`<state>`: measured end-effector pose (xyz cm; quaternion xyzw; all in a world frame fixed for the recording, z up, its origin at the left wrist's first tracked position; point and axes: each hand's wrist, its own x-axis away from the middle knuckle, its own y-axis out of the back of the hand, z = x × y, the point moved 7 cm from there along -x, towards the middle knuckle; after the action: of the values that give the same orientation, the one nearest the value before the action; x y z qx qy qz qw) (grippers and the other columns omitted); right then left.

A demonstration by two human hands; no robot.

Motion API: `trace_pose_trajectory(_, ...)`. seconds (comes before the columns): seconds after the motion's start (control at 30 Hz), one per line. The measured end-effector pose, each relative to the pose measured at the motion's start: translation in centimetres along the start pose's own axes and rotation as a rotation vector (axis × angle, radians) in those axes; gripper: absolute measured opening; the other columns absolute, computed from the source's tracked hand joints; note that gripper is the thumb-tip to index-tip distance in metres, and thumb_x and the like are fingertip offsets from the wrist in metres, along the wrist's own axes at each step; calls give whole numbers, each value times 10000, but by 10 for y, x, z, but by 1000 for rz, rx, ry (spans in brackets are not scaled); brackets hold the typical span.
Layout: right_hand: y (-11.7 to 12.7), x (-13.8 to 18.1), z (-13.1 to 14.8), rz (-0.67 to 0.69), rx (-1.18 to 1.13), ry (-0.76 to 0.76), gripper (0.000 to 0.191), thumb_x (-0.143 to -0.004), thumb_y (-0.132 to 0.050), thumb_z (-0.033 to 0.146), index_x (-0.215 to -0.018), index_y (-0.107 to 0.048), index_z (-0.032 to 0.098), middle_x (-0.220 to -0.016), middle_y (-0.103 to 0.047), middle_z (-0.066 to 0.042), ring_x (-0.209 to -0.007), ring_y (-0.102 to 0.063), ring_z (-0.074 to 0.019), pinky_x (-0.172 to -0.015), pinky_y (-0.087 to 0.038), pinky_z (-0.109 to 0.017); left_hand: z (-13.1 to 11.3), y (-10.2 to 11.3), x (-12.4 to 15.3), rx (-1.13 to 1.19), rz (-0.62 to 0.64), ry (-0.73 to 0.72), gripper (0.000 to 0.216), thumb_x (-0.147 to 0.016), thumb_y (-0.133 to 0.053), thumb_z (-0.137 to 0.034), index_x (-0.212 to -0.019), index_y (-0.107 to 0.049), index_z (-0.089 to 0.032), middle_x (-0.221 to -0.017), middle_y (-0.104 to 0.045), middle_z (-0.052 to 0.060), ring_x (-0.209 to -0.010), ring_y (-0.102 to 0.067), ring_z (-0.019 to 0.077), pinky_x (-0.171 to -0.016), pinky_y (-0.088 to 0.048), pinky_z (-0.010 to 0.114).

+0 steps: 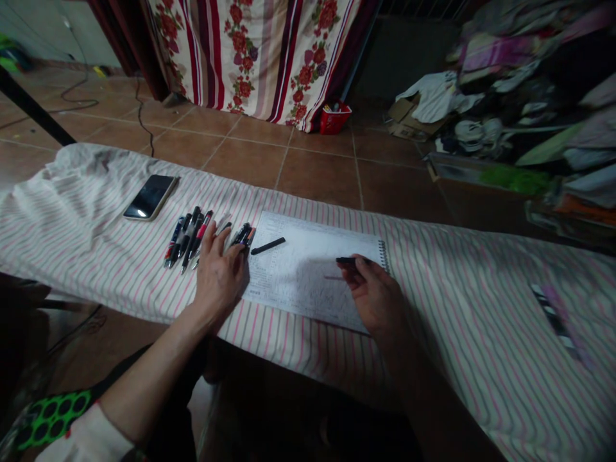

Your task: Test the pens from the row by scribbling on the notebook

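A spiral notebook (308,282) lies flat on a striped cloth, its wire binding on the right. Over its right side, my right hand (378,295) pinches a short black pen or pen part (347,260); which it is, I cannot tell. A black pen cap or marker (268,246) rests slanted on the page's upper left. My left hand (219,273) reaches over the pens left of the notebook, fingers spread and touching some of them. Several pens (185,240) lie side by side just beyond that hand, and a few more dark pens (243,236) poke out by its fingertips.
A phone (150,197) lies on the striped cloth (457,308) at the left. Toward the right edge is a dark and purple flat item (556,321). Past the table, a red container (335,118) stands on the tiled floor by a flowered curtain (255,58), with piled clothes (481,102) further right.
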<state>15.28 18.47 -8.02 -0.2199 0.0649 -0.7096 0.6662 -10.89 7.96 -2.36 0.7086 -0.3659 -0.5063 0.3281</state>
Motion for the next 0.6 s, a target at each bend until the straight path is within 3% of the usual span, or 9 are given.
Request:
trace_pose_trajectory(0.2, -2, 1, 2, -15, -6, -21, 227, -612, -773, 255, -805, -673, 192, -749, -697, 9, -704, -670, -118, -604, -508, -205, -24, -21, -10, 57, 57, -92, 274, -850, -473, -189, -1075, -623, -145, -1297, -489, 163, -1362, -222, 351, -1052, -337, 570)
trace_pose_trajectory(0.4, -8, 7, 11, 20, -11, -3, 308, -596, -761, 278, -888, -680, 218, -805, -684, 22, -740, -653, -102, -645, -499, -203, -31, -35, -21, 22, 62, -61, 207, -842, -450, -150, -893, -649, -127, -1210, -521, 176, -1292, -294, 375, -1011, -365, 572)
trace_pose_trajectory(0.6, -10, 10, 13, 80, 27, 7, 318, -658, -733, 330, -965, -672, 272, -871, -663, 25, -811, -629, -124, -664, -487, -235, -39, -32, -22, 81, -11, -66, 177, -826, -439, -101, -917, -588, -132, -1008, -580, 143, -1147, -425, 303, -960, -427, 472)
